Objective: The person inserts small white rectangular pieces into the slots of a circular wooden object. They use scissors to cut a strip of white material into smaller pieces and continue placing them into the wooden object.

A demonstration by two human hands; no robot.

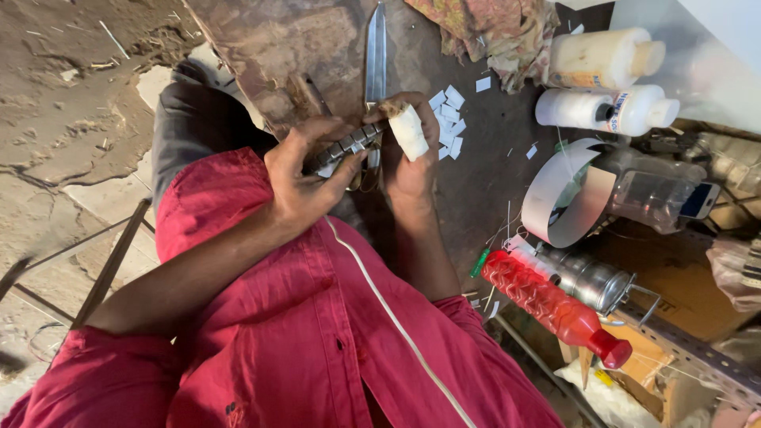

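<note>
My left hand (305, 174) grips a dark strap set with small metal segments (349, 143) and holds it over the near edge of a dark worktable (491, 190). My right hand (408, 162) pinches the strap's other end; one of its digits is wrapped in white bandage (410, 131). Both hands meet just above my red shirt (317, 333). A large pair of scissors (374, 55) lies on the table right behind the hands, blades pointing away. Several small white cut pieces (449, 119) are scattered beside my right hand.
Two white bottles (606, 79) lie at the far right. Nearer are a curled white strip (563, 194), a clear jar (654, 198), a phone (701, 200), a metal can (590, 277) and a red plastic bottle (551, 305). Patterned cloth (495, 28) lies at the back. Cracked ground (71, 119) is left.
</note>
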